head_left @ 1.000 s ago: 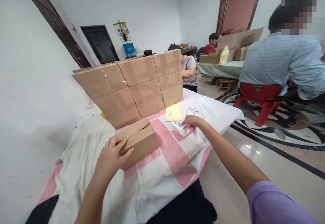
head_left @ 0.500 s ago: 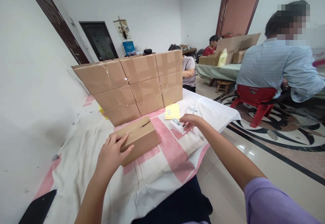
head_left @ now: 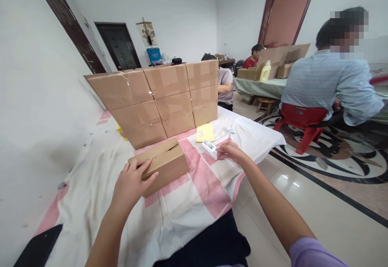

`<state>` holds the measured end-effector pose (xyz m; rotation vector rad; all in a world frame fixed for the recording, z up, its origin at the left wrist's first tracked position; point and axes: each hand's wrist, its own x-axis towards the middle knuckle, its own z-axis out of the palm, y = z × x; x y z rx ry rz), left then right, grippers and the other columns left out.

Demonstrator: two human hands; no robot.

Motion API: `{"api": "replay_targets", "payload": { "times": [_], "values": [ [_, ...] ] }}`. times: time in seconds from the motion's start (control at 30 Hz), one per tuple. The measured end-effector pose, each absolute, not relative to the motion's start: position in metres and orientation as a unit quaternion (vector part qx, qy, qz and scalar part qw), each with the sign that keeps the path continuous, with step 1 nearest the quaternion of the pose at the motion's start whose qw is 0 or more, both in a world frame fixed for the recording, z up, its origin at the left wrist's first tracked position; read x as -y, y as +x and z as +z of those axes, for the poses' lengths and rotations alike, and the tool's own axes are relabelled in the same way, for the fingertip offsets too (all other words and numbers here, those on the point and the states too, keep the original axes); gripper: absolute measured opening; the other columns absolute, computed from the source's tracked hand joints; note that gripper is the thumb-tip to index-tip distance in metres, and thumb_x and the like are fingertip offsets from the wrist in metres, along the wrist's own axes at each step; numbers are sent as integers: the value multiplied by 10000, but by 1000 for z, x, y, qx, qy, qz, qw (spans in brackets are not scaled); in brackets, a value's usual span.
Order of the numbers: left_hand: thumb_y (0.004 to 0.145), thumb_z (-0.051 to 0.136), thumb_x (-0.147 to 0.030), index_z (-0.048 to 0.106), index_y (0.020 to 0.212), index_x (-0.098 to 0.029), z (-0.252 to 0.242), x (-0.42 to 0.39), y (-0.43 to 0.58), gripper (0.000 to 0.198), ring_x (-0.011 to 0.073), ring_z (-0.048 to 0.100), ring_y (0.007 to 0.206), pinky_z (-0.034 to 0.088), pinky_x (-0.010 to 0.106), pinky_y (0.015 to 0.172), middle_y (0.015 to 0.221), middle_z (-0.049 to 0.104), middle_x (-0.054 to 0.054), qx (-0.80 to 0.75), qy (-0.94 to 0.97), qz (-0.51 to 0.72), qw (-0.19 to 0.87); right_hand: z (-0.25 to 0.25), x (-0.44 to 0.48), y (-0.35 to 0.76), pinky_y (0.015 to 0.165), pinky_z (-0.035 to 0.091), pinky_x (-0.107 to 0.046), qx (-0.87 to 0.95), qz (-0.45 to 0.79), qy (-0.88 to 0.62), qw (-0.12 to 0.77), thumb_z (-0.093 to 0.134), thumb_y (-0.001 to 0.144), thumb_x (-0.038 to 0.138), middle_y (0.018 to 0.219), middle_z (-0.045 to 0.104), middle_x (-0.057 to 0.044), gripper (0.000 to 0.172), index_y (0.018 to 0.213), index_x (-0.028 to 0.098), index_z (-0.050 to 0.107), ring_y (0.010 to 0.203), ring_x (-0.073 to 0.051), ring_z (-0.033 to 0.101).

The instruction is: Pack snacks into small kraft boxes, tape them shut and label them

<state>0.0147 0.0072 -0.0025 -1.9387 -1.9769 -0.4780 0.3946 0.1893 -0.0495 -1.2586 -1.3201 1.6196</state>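
My left hand [head_left: 133, 176] rests on the left end of a closed brown cardboard box [head_left: 169, 168], fingers over the top and thumb down the front face. A narrow gap runs along the top flaps. To the right of it, my right hand [head_left: 230, 152] is at the near right end of a small white box [head_left: 209, 149] with something greyish and clear in its top. The fingers there are curled against that end; their tips are partly hidden. Just behind the white box lies a yellow card [head_left: 205, 133] with small outlined shapes.
Stacked taped cartons [head_left: 174, 97] form a wall across the back of the cloth-covered table [head_left: 194, 210]. A dark phone-like slab [head_left: 39, 247] lies at the lower left. To the right, a person sits on a red chair [head_left: 303, 115]. Other people sit farther back.
My right hand has shifted slightly right and down at the white box's end, with its fingers more curled. My left hand stays on the cardboard box. The view has shifted a little.
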Motion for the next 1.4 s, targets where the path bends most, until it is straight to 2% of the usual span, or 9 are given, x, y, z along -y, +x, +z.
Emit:
{"api": "replay_targets", "payload": {
  "times": [0.23, 0.4, 0.57, 0.83, 1.03, 1.17, 1.23, 1.3, 1.4],
  "values": [
    [893, 541, -534, 668, 1296, -214, -4, -8, 15, 531, 291, 571, 984, 522, 441, 864, 1092, 605, 97, 694, -676, -187, 165, -60, -182, 401, 596, 641, -323, 515, 629, -459, 359, 645, 807, 241, 790, 711, -114, 128, 800, 114, 662, 748, -217, 708],
    [903, 537, -537, 663, 1300, -218, -6, -7, 14, 525, 285, 565, 971, 523, 437, 858, 1106, 602, 97, 689, -678, -188, 176, -70, -180, 399, 509, 606, -267, 517, 611, -469, 372, 670, 824, 233, 690, 681, -74, 138, 750, 152, 586, 661, -180, 686],
    [911, 540, -533, 652, 1314, -211, -8, -6, 13, 527, 279, 553, 956, 519, 433, 854, 1107, 592, 96, 683, -682, -187, 183, -84, -178, 395, 588, 622, -248, 544, 592, -448, 392, 649, 871, 256, 712, 681, -44, 194, 736, 175, 537, 698, -149, 685],
    [901, 556, -535, 652, 1316, -219, -4, -6, 16, 530, 284, 563, 1000, 513, 436, 902, 1117, 588, 96, 699, -672, -178, 168, -95, -178, 396, 627, 632, -251, 566, 559, -448, 408, 631, 892, 213, 727, 675, -27, 155, 779, 181, 529, 720, -142, 688],
    [899, 565, -518, 649, 1321, -232, 1, -6, 21, 516, 297, 568, 1051, 511, 437, 908, 1139, 595, 100, 710, -666, -164, 160, -97, -179, 389, 567, 600, -203, 549, 533, -483, 425, 640, 860, 145, 708, 668, -23, 185, 754, 189, 495, 705, -134, 683],
    [906, 566, -499, 640, 1331, -225, 2, -4, 24, 511, 296, 561, 1070, 498, 430, 924, 1137, 596, 108, 708, -667, -160, 169, -86, -173, 388, 558, 594, -216, 535, 537, -496, 424, 678, 837, 194, 691, 665, -40, 189, 743, 180, 515, 676, -146, 688],
    [911, 562, -494, 636, 1331, -234, 2, -2, 25, 499, 293, 559, 1078, 495, 422, 921, 1145, 600, 108, 706, -666, -162, 175, -77, -166, 386, 492, 553, -205, 535, 534, -498, 425, 687, 834, 261, 663, 646, -37, 214, 733, 180, 516, 610, -140, 665],
    [912, 565, -491, 637, 1324, -249, 1, 0, 27, 484, 289, 558, 1075, 492, 412, 909, 1138, 608, 104, 705, -666, -163, 182, -67, -155, 379, 408, 459, -175, 542, 524, -495, 432, 683, 832, 338, 609, 599, -12, 261, 719, 188, 502, 538, -125, 615],
    [914, 568, -486, 636, 1319, -252, -1, 2, 31, 473, 287, 553, 1066, 483, 409, 899, 1124, 617, 103, 706, -661, -166, 190, -46, -139, 358, 375, 332, -153, 570, 519, -464, 437, 653, 834, 422, 541, 524, 30, 304, 717, 196, 488, 463, -90, 517]
  ]
}}
